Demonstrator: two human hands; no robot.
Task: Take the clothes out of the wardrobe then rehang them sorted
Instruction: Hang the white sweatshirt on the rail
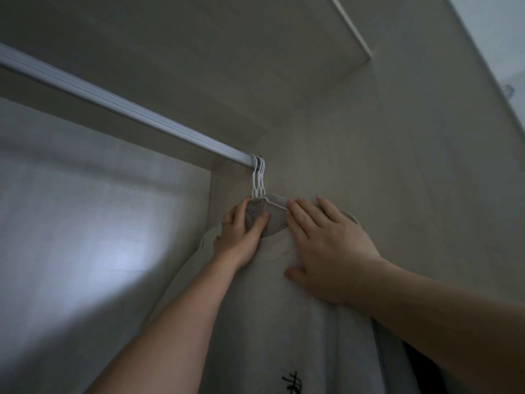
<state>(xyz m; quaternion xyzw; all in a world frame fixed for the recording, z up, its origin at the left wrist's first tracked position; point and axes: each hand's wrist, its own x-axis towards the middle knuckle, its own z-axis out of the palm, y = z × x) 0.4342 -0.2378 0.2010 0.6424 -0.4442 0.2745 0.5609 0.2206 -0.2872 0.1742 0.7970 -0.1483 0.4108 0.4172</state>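
Note:
A white T-shirt (284,322) with a black print near its lower edge hangs on a white hanger (258,183) at the right end of the wardrobe rail (119,106). Three white hanger hooks sit together on the rail there. My left hand (241,231) pinches the shirt's collar just under the hooks, thumb in front and fingers behind. My right hand (326,251) lies flat and spread on the shirt's right shoulder, holding nothing. Any garments behind the white shirt are mostly hidden.
The wardrobe's side wall (397,166) stands close on the right, right behind the hangers. A shelf underside (227,52) runs above the rail. The back panel (85,223) is lit at the left, and the rail's left length is bare. Something dark (420,368) shows at the lower right.

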